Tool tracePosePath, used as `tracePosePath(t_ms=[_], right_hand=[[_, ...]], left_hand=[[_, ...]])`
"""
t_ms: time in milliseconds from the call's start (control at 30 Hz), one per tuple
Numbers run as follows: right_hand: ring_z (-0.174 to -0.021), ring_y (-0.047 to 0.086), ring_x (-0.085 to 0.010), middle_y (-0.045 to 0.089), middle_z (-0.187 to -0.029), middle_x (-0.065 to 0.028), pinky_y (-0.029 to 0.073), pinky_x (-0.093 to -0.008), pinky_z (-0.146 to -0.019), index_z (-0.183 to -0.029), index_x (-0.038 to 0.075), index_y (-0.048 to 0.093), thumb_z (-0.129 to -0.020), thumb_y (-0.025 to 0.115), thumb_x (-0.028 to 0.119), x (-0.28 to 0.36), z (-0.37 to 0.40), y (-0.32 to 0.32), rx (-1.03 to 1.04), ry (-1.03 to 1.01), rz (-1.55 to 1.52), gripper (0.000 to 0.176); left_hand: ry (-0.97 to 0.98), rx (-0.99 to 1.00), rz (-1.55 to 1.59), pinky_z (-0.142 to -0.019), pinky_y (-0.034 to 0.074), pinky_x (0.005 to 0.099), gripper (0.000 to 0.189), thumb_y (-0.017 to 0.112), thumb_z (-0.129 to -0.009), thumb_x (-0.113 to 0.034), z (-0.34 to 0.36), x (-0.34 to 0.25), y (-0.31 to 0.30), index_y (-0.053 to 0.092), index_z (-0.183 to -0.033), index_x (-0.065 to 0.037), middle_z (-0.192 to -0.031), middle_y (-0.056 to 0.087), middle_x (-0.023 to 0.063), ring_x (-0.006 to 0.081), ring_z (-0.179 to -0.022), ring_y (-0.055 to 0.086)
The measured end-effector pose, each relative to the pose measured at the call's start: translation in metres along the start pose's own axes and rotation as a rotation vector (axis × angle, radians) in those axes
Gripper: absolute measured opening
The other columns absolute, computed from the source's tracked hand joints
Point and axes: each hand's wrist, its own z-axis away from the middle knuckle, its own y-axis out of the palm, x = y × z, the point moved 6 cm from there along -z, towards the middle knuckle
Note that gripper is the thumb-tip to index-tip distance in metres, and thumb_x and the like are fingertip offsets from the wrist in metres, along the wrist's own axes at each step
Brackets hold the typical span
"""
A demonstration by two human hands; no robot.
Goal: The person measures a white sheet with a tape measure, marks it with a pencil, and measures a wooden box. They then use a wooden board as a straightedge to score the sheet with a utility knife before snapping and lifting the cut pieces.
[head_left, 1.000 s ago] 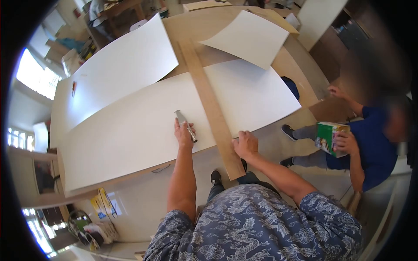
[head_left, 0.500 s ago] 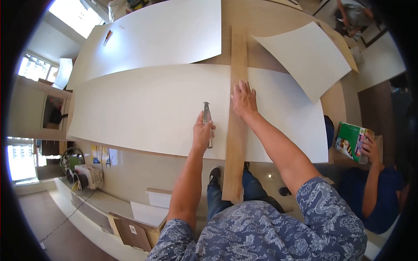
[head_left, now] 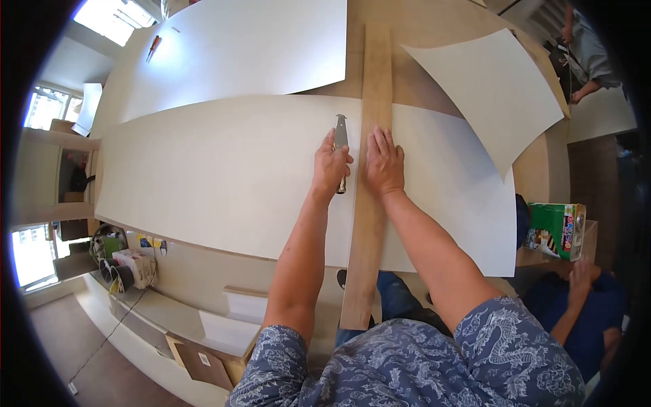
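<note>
My left hand (head_left: 331, 163) is closed round a metal cutting tool (head_left: 341, 133) with a hooked tip that points away from me. The tool is over a long white sheet (head_left: 224, 169), just left of a long wooden board (head_left: 368, 224). That board lies across the sheet and its near end juts past the edge towards my body. Spread on the board, my right hand (head_left: 385, 161) rests flat, fingers pointing away from me.
Another white sheet (head_left: 258, 54) with a red-handled tool (head_left: 154, 49) lies at the far left. A curved white sheet (head_left: 495, 95) is at the right. Beside a green box (head_left: 556, 230) sits a person in blue (head_left: 576, 319); another person (head_left: 591, 54) is at the top right.
My left hand has moved the cutting tool away from me and right, closer to the board. The person in blue has let go of the green box. The view has shifted slightly.
</note>
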Motion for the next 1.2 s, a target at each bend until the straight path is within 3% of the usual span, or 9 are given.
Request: tracePosePath(t_ms=[100,167,233,300,333,733,833,1200], right_hand=[[-0.148,0.037,-0.0324,0.043,-0.157,-0.0125,0.034,-0.0583,-0.11,-0.14,0.004,0.051,-0.095,0.053,0.014,-0.001,0.0,-0.003,-0.025,-0.02,-0.009,0.046],[-0.148,0.038,-0.034,0.044,-0.157,-0.0132,0.034,-0.0591,-0.11,-0.139,0.004,0.051,-0.094,0.054,0.014,0.002,0.0,-0.007,-0.049,-0.027,-0.029,0.046],[-0.147,0.038,-0.0363,0.044,-0.156,-0.0139,0.034,-0.0598,-0.11,-0.139,0.005,0.051,-0.094,0.055,0.013,0.005,-0.001,-0.01,-0.081,-0.028,-0.057,0.046],[-0.147,0.037,-0.0386,0.045,-0.155,-0.0142,0.033,-0.0606,-0.11,-0.139,0.006,0.051,-0.095,0.055,0.014,0.008,-0.002,-0.013,-0.041,-0.01,-0.042,0.045],[-0.147,0.037,-0.0397,0.045,-0.155,-0.0144,0.033,-0.0609,-0.11,-0.139,0.007,0.051,-0.095,0.055,0.014,0.008,-0.003,-0.014,-0.021,-0.001,-0.032,0.045],[-0.149,0.032,-0.0399,0.042,-0.158,-0.0124,0.03,-0.0598,-0.113,-0.145,0.009,0.048,-0.097,0.057,0.019,0.006,-0.001,-0.007,0.003,-0.004,-0.023,0.05],[-0.15,0.03,-0.0396,0.04,-0.159,-0.012,0.029,-0.0598,-0.113,-0.146,0.009,0.047,-0.096,0.058,0.02,0.006,-0.001,-0.007,0.018,0.001,-0.025,0.052],[-0.15,0.03,-0.0396,0.039,-0.159,-0.0116,0.029,-0.0586,-0.114,-0.146,0.01,0.047,-0.097,0.058,0.021,0.012,-0.003,-0.01,0.036,0.002,0.011,0.052]], left_hand=[[-0.02,0.006,-0.04,-0.051,0.047,0.0265,0.068,0.059,-0.097,-0.012,-0.016,0.0,0.003,0.032,-0.159,-0.003,-0.078,0.062,0.0058,0.01,-0.057,0.055],[0.116,-0.03,-0.32,-0.064,0.051,0.0403,0.067,0.056,-0.095,-0.013,-0.033,0.001,0.005,0.034,-0.157,-0.002,-0.087,0.068,0.0181,0.0293,-0.071,0.064],[0.203,-0.048,-0.54,-0.075,0.052,0.0494,0.066,0.054,-0.093,-0.015,-0.04,-0.008,0.012,0.036,-0.155,-0.003,-0.095,0.071,0.0263,0.0423,-0.084,0.068],[0.242,-0.04,-0.695,-0.084,0.05,0.0538,0.066,0.053,-0.092,-0.017,-0.042,-0.02,0.022,0.037,-0.155,-0.004,-0.102,0.07,0.0304,0.0488,-0.097,0.065],[0.159,-0.045,-0.709,-0.091,0.05,0.0537,0.062,0.054,-0.092,-0.017,-0.041,-0.025,0.026,0.043,-0.151,-0.005,-0.109,0.067,0.0332,0.0522,-0.102,0.063],[0.109,-0.007,-0.801,-0.082,0.052,0.053,0.071,0.055,-0.089,-0.015,-0.052,-0.04,0.041,0.034,-0.157,-0.008,-0.098,0.07,0.0299,0.0476,-0.094,0.067],[0.097,0.021,-0.887,-0.085,0.054,0.0485,0.076,0.06,-0.089,-0.018,-0.055,-0.043,0.045,0.031,-0.158,-0.003,-0.101,0.072,0.0259,0.0417,-0.097,0.069],[0.157,-0.001,-0.911,-0.083,0.053,0.0509,0.071,0.055,-0.09,-0.016,-0.058,-0.038,0.046,0.033,-0.157,-0.002,-0.098,0.072,0.0272,0.044,-0.095,0.068]])
